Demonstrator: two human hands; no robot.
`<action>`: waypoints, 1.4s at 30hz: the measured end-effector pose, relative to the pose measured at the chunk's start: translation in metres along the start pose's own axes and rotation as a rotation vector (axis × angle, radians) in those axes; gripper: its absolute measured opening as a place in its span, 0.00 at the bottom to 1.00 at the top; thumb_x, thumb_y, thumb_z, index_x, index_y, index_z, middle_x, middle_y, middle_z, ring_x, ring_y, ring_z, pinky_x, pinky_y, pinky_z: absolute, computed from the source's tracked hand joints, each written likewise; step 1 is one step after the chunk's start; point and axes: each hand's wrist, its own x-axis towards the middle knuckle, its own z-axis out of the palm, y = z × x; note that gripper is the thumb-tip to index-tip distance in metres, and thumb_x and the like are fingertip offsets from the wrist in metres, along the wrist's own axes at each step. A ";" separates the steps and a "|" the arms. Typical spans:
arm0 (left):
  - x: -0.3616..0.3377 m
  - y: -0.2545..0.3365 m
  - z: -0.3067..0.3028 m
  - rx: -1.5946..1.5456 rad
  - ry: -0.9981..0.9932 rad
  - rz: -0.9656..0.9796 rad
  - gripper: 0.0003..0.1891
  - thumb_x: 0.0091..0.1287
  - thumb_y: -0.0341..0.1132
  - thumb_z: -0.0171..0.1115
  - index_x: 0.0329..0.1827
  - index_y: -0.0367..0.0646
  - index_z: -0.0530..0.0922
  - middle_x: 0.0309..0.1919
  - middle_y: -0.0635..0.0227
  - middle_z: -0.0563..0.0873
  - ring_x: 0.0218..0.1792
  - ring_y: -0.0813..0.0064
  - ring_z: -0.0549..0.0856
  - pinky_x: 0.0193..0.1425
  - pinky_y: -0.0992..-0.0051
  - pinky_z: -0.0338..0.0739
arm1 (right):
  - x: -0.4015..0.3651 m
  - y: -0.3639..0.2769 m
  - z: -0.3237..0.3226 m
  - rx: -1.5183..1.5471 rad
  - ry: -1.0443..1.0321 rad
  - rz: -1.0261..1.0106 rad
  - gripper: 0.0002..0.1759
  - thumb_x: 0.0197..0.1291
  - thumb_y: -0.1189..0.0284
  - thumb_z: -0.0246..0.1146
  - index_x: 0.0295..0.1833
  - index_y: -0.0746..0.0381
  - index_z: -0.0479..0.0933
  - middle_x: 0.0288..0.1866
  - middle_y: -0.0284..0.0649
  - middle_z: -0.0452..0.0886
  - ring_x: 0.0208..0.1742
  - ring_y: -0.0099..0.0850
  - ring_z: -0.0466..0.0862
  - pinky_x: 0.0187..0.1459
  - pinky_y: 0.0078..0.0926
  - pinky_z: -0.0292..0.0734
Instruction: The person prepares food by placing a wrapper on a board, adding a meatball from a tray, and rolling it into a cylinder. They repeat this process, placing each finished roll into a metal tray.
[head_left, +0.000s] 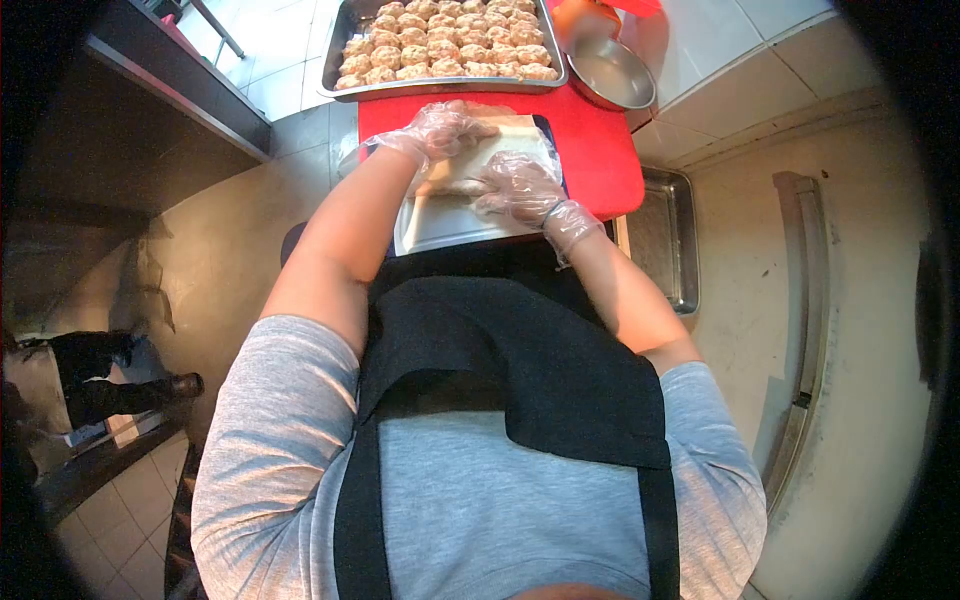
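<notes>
My left hand [450, 130], in a clear plastic glove, rests at the upper left of a white board [430, 225], its fingers bent over a pale, flat sheet [515, 127]. Lower and to the right, my gloved right hand [520, 188] lies over the board with its fingers spread toward the left. Under and beside its fingertips is a pale, long roll [450, 188]. What lies beneath both palms is hidden. The board sits on a red surface [610, 160].
A metal tray [445, 88] full of rows of pale filled pieces stands beyond the board. A round metal bowl [612, 75] and an orange item [583, 20] are at its right. Another metal tray [683, 240] is right of the red surface. A person [95, 385] appears far left.
</notes>
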 end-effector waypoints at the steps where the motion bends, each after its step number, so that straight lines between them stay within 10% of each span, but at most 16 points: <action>1: 0.002 0.004 -0.005 -0.066 -0.049 -0.095 0.15 0.65 0.42 0.69 0.54 0.57 0.85 0.36 0.63 0.84 0.35 0.67 0.81 0.43 0.66 0.76 | 0.002 -0.010 -0.001 0.047 0.035 -0.030 0.20 0.56 0.53 0.65 0.46 0.54 0.84 0.43 0.46 0.82 0.50 0.48 0.80 0.55 0.47 0.72; 8: 0.008 -0.054 0.060 -0.456 0.047 -0.201 0.21 0.60 0.46 0.75 0.43 0.35 0.83 0.32 0.68 0.81 0.33 0.77 0.77 0.36 0.72 0.74 | 0.006 -0.013 0.019 -0.004 0.142 -0.017 0.20 0.56 0.53 0.65 0.49 0.53 0.83 0.44 0.47 0.83 0.49 0.47 0.81 0.55 0.45 0.73; 11: 0.005 -0.034 0.032 -0.026 0.046 0.011 0.22 0.59 0.47 0.75 0.40 0.34 0.82 0.34 0.68 0.82 0.34 0.79 0.77 0.36 0.74 0.74 | 0.011 -0.023 0.010 0.050 0.138 -0.040 0.19 0.55 0.56 0.66 0.48 0.54 0.83 0.43 0.48 0.83 0.49 0.48 0.82 0.56 0.45 0.73; 18: 0.008 -0.002 -0.004 -0.116 -0.096 -0.064 0.17 0.64 0.49 0.70 0.49 0.50 0.86 0.34 0.62 0.85 0.31 0.70 0.79 0.39 0.67 0.76 | 0.018 -0.033 0.022 0.093 0.109 0.025 0.17 0.53 0.61 0.68 0.48 0.54 0.84 0.45 0.50 0.83 0.51 0.49 0.82 0.56 0.47 0.74; 21: 0.017 0.035 -0.037 -0.422 -0.226 -0.497 0.18 0.64 0.51 0.69 0.46 0.47 0.86 0.28 0.64 0.83 0.28 0.72 0.78 0.37 0.68 0.75 | 0.024 -0.035 0.027 0.082 0.191 -0.093 0.15 0.53 0.62 0.69 0.46 0.55 0.84 0.41 0.48 0.82 0.48 0.47 0.82 0.53 0.46 0.75; 33: 0.021 0.026 -0.013 -1.020 -0.010 -0.833 0.18 0.58 0.45 0.77 0.31 0.40 0.81 0.22 0.73 0.78 0.21 0.81 0.74 0.22 0.74 0.67 | 0.041 -0.047 0.055 0.376 0.283 0.039 0.15 0.60 0.62 0.60 0.38 0.64 0.80 0.37 0.53 0.84 0.42 0.51 0.83 0.44 0.44 0.77; 36: 0.020 0.038 -0.033 -0.805 -0.138 -0.774 0.19 0.59 0.46 0.76 0.34 0.37 0.82 0.23 0.73 0.78 0.24 0.79 0.76 0.26 0.73 0.70 | 0.045 -0.061 0.044 0.587 0.238 0.115 0.13 0.57 0.64 0.61 0.37 0.63 0.81 0.37 0.53 0.84 0.41 0.50 0.83 0.44 0.44 0.77; 39: 0.006 0.005 -0.011 -0.002 -0.019 0.064 0.17 0.62 0.44 0.72 0.46 0.42 0.85 0.31 0.65 0.82 0.31 0.71 0.81 0.37 0.69 0.76 | 0.051 -0.050 0.059 0.264 0.185 -0.021 0.11 0.55 0.65 0.63 0.37 0.61 0.82 0.36 0.52 0.84 0.40 0.49 0.84 0.44 0.44 0.78; 42: 0.008 0.009 -0.017 0.020 -0.194 -0.073 0.17 0.64 0.39 0.67 0.57 0.59 0.85 0.42 0.56 0.84 0.42 0.61 0.83 0.51 0.64 0.77 | 0.055 -0.055 0.061 0.175 0.247 -0.022 0.08 0.52 0.67 0.64 0.35 0.58 0.83 0.36 0.50 0.84 0.40 0.47 0.84 0.45 0.44 0.79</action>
